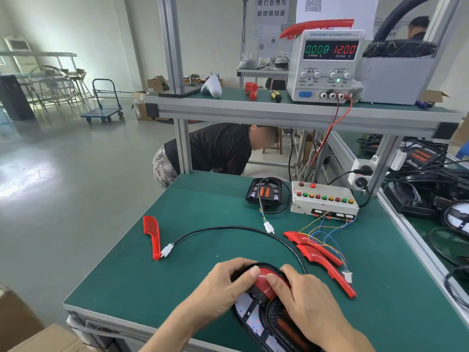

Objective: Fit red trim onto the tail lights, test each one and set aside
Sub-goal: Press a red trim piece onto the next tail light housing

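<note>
A black tail light [256, 318] lies at the near edge of the green bench, with a red trim piece [265, 284] on its far end. My left hand [223, 290] grips the light's left side, its thumb pressing on the trim. My right hand [304, 298] lies over the right side, fingers curled round the rim, thumb also on the trim. The light's black cable [228, 227] arcs left to a white plug [167, 250]. Two loose red trims [327, 265] lie to the right, another red trim [151, 235] to the left.
A white test box [323, 199] with coloured buttons stands at the back right, its thin wires [322, 232] trailing over the trims. A second tail light [265, 193] sits beside it. A power supply [327, 64] reads 12.00 V on the shelf. A person crouches behind the bench.
</note>
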Demonstrator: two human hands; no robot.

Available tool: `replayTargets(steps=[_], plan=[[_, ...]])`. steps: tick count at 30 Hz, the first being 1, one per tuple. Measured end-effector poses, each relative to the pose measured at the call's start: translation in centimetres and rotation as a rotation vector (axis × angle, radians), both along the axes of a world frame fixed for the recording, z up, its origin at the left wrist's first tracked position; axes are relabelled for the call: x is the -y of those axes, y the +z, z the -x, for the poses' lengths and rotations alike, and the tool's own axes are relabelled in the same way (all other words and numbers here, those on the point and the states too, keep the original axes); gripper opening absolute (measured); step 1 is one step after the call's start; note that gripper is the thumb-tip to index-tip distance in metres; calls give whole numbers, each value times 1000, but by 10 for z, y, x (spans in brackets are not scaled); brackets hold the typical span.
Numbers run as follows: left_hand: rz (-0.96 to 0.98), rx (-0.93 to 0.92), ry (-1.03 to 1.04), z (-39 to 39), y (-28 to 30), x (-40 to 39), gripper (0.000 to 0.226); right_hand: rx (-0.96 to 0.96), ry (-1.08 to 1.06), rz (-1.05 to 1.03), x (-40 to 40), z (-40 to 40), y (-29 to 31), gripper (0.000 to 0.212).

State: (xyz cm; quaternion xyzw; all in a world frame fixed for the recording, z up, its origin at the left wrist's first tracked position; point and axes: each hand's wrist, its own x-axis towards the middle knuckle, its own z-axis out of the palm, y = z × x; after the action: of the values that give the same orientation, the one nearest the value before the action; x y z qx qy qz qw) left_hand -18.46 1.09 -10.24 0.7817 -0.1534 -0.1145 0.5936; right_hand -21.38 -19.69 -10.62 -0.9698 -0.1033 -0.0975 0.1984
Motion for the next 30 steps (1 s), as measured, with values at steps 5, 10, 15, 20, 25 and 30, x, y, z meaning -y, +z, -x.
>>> replayTargets(steps=[5,10,15,20,25,30], plan=[[-63,0,627,-4,-9,-24,64,-20,-7,-33,3,1,1,77],[31,-145,825,-8,-22,-80,66,15,0,-25,5,3,1,83],[87,-256,851,-12,-31,-95,68,22,-7,-42,5,4,0,80],[84,-272,857,-14,-33,-95,65,22,-6,-41,6,4,0,85],[26,-310,851,-20,-30,-100,56,14,2,-45,6,2,0,90],[-470,-162,837,-24,-19,-116,25,-19,-1,-34,6,0,0,96]])
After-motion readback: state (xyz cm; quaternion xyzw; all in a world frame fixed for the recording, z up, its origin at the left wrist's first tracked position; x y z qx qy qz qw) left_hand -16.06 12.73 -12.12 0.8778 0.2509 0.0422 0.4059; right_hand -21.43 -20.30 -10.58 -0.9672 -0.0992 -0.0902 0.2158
